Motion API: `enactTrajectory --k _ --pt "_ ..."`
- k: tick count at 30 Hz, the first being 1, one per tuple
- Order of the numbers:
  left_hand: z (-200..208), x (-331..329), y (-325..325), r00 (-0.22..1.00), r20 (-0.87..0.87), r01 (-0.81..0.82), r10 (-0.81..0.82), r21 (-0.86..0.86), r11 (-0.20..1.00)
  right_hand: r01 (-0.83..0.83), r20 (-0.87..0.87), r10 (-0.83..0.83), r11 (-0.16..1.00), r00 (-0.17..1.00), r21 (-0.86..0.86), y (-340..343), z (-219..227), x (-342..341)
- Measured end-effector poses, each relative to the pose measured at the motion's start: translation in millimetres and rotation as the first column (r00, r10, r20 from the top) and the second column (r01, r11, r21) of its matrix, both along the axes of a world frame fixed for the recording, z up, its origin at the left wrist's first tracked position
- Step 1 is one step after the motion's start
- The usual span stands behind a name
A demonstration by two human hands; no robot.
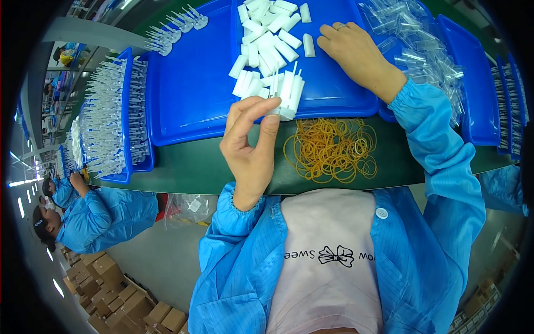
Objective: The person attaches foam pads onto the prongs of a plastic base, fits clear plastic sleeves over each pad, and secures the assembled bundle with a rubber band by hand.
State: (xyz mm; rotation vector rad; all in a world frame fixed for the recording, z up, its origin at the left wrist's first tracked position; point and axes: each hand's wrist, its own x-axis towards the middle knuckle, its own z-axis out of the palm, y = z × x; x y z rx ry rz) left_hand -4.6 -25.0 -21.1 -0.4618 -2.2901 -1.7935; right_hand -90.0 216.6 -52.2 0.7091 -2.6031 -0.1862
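Pinching left hand (250, 145): its grip, thumb against forefinger, is closed on the near end of a white plastic piece with upright bars and thin pins (289, 94), which points away from the wrist
Reaching right hand (356, 58): ahead and to the right of the left grip, fingers bent down; whether they grasp anything, I cannot tell
Oblong white plastic blocks (270, 47): heaped ahead of the left grip, one lying just left of the right fingertips
Shallow blue plastic tray (334, 100): under the blocks, beyond the left grip
Thin yellow rubber bands (334, 150): tangled on the green table (183, 175), right of the left grip
Good hold: a light, low pinch should steady the bars and spare the pins, which look easy to bend
Good pick: fingertips on one block's long sides would likely avoid dragging its neighbours
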Motion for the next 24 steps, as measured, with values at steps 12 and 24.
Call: enactTrajectory --k 12,24 --pt "7 6 4 1.0 0.003 -0.028 0.028 0.136 0.99 -0.045 0.21 0.108 0.958 0.972 -0.283 18 -4 5" --pt "28 21 11 0.939 -0.319 0.084 -0.125 -0.14 0.987 0.707 0.461 0.598 -0.272 0.656 -0.653 -20 89 46"
